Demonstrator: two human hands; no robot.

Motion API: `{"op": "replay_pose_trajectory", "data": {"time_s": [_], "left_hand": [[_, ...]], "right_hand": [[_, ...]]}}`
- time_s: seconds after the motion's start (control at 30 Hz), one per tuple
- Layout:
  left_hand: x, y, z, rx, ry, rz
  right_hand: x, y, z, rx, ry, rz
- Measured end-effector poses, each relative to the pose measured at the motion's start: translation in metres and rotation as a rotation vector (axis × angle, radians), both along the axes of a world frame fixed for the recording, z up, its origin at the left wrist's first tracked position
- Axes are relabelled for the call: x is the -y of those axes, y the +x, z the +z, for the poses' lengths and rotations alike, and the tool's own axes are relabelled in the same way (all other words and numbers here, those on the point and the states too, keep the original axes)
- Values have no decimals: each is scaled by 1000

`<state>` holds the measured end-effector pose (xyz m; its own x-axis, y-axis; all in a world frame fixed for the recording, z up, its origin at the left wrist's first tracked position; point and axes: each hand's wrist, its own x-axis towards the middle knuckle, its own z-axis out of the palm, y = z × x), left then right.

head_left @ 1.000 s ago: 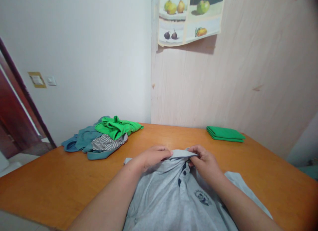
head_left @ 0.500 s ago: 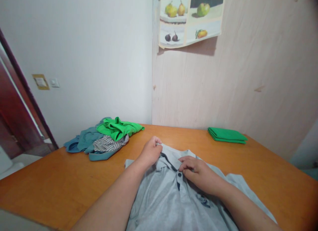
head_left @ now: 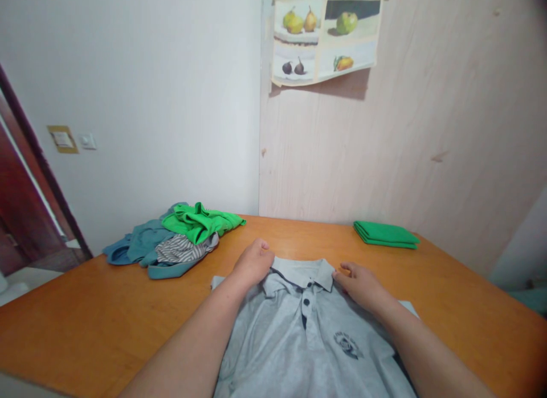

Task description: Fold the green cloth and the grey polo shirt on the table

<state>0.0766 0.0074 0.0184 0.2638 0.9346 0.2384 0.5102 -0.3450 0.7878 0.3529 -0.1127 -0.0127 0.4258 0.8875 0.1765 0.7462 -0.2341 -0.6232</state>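
1. Two bare hands, both mine, at the neck of the shirt [head_left: 290, 352]. It lies front up on the table [head_left: 85, 329], collar [head_left: 294, 271] away from me, lower part running off the bottom of view.
2. Left hand [head_left: 253, 265]: fingers curled in, closed on the collar's left edge. Exact pinch hidden behind my knuckles.
3. Right hand [head_left: 359, 284]: half open, fingers loosely bent, thumb and fingertips at the collar's right point. Can't tell if I have cloth pinched there or am only touching it.
4. Collar spread between my hands, right point lying down over the shoulder, left side bunched near my grip. Neck gapes, dark trim showing along its left side.
5. Placket [head_left: 315, 329] runs down from the neck, dark button [head_left: 306, 302] near its top. Round dark logo [head_left: 347, 345] on the chest, right of the placket. Creases fan down from the neck.
6. Heap [head_left: 151, 238] at far left of the table, well apart from the shirt: teal cloth, bright green piece [head_left: 205, 222] on top, striped piece [head_left: 179, 248] in front.
7. Folded green cloth [head_left: 384, 235] at far right, flat, near the wall [head_left: 320, 158].
8. Fruit poster [head_left: 347, 44] up on the wall, four panels, bottom edge curling off.
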Motion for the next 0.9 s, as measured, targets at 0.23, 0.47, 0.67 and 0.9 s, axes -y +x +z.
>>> {"op": "replay_pose_trajectory", "data": {"time_s": [0.23, 0.47, 0.67, 0.9], "left_hand": [[1, -5, 3, -32, -68, -68], [1, 0, 1, 193, -90, -151], [-1, 6, 10, 509, -64, -136], [5, 6, 17, 532, -58, -114]], "right_hand": [[4, -7, 5, 126, -96, 85], [4, -14, 9, 23, 23, 90], [9, -25, 28, -365, 225, -6], [14, -36, 37, -609, 284, -5]]}}
